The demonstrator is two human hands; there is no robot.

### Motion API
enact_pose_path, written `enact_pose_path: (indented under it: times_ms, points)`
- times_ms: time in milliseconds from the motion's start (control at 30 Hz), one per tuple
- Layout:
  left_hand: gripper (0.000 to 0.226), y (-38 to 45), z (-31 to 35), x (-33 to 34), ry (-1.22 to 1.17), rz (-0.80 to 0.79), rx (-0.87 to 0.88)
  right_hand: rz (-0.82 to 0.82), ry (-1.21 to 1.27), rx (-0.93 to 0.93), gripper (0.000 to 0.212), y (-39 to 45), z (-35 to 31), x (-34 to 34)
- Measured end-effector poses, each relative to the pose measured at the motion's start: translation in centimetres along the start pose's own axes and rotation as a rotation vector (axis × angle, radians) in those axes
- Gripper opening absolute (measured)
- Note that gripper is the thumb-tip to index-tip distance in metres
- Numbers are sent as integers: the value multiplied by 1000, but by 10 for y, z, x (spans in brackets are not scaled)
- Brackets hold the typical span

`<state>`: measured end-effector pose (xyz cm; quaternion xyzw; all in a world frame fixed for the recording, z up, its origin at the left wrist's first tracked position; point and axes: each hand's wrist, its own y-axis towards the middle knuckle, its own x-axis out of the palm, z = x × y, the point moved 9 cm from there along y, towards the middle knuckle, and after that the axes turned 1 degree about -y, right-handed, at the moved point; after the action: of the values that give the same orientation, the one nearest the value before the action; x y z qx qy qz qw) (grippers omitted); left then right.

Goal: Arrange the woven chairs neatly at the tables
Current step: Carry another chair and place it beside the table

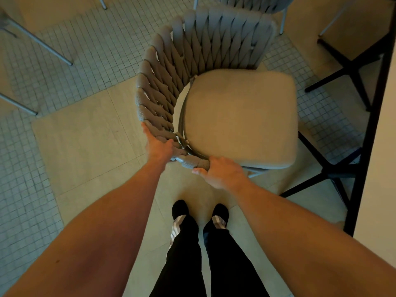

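Chair (214,93) first: we see a grey woven chair standing on the floor (85,146) right in front of our feet, its curved back sweeping round the left and far sides and a tan cushion (240,118) lying on its seat. Our left hand (159,146) holds the near end of the woven back, thumb on the inner side and fingers wrapped round the outside. Our right hand (220,172) grips the wrapped end of the same rail just beside it, fingers curled over it. On the right, the chair sits close to a table (381,146) with a black frame and black crossed legs. Another woven chair (255,3) shows at the top edge, just behind this one. Grey metal legs (42,43) stand on the small tiles at the upper left.
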<state>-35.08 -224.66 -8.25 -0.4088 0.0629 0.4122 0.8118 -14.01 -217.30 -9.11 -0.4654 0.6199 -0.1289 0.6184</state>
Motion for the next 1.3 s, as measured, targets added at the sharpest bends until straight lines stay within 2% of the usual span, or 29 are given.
enact_pose_path:
  times_ms: [167,533,733,900,1100,1300]
  points:
    - [102,11,9,-6,38,-47,25,-15,-1,13,93,4,-17,11]
    - [104,10,13,-6,111,-84,7,-46,-1,13,93,5,-13,10]
    - [91,5,32,-28,436,-65,137,-58,-17,-8,93,-9,-12,-5]
    - [81,-14,47,-45,676,-41,243,-25,-91,-48,91,-26,-38,-28]
    - [69,-38,69,-61,802,-147,415,38,-129,-108,92,-39,-85,-51]
    - [66,-27,74,-89,939,-259,437,57,-79,-84,89,-40,-131,-67]
